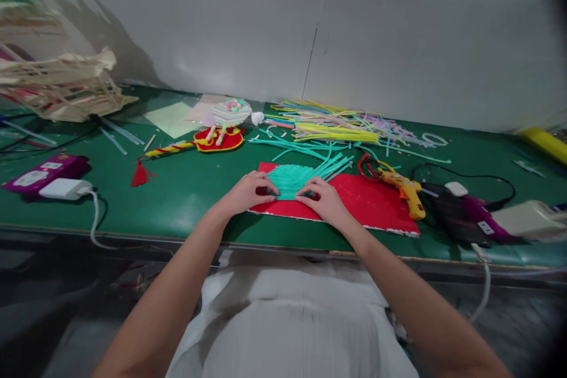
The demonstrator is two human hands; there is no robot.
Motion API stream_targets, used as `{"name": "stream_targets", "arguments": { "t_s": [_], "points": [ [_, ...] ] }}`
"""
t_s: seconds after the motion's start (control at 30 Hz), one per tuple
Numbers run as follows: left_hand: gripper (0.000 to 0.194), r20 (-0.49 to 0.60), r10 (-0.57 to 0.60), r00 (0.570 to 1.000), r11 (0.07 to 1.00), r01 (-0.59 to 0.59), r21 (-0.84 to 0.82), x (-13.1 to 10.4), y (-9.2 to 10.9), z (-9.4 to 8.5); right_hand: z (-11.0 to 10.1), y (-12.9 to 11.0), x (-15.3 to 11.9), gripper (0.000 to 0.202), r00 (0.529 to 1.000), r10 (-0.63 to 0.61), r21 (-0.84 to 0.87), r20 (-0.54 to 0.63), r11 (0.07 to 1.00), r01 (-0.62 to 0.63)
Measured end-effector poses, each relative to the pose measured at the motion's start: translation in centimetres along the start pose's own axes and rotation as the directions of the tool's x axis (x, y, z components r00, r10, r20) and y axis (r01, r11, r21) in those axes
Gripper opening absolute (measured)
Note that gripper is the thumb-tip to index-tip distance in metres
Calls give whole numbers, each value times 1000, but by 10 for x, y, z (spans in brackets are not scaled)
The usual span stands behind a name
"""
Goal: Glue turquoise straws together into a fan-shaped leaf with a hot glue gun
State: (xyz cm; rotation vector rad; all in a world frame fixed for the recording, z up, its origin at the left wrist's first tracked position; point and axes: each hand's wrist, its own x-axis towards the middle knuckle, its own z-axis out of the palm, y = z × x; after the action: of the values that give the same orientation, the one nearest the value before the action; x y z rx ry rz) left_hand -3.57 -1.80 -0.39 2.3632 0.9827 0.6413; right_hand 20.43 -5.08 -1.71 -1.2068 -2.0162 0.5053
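Side by side on a red board (363, 201), a row of turquoise pipe cleaners (287, 180) forms a rounded patch, its loose ends fanning out to the right. My left hand (248, 192) is at the patch's front left corner, thumb and fingers closed on the end of the front pipe cleaner. At the front right, my right hand (326, 201) pinches the same strip with thumb and forefinger. Both hands rest low against the board. What lies right between the fingertips is partly hidden.
A yellow glue gun (405, 189) and red-handled scissors or pliers (367, 166) lie at the board's right. Behind are piles of coloured pipe cleaners (341, 127) and a red-and-yellow craft piece (219, 140) with a tassel. Purple power strips (57, 168) with cables stand left and right.
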Motion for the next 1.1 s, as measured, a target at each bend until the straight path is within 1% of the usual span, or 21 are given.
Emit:
{"name": "stream_targets", "arguments": {
  "t_s": [0.23, 0.37, 0.67, 0.87, 1.1],
  "points": [
    [17, -34, -3, 999, 1000, 3, -5, 1, 0, 2, 0, 1, 0, 19, 1000, 8, 12, 10, 1000, -8],
    [11, -19, 13, 1000, 1000, -13, -4, 2, -1, 3, 0, 1, 0, 20, 1000, 3, 12, 7, 1000, -3],
    [19, -12, 4, 1000, 1000, -4, 4, 0, 1, 2, 1, 1, 0, 16, 1000, 0, 6, 8, 1000, 0],
    [15, 2, 0, 1000, 1000, -1, 32, 0, -1, 3, 1, 2, 0, 15, 1000, 9, 8, 14, 1000, -9],
    [13, 2, -4, 1000, 1000, 4, 16, 0, 0, 3, 1, 2, 0, 12, 1000, 8, 7, 13, 1000, -8]
  ]
}}
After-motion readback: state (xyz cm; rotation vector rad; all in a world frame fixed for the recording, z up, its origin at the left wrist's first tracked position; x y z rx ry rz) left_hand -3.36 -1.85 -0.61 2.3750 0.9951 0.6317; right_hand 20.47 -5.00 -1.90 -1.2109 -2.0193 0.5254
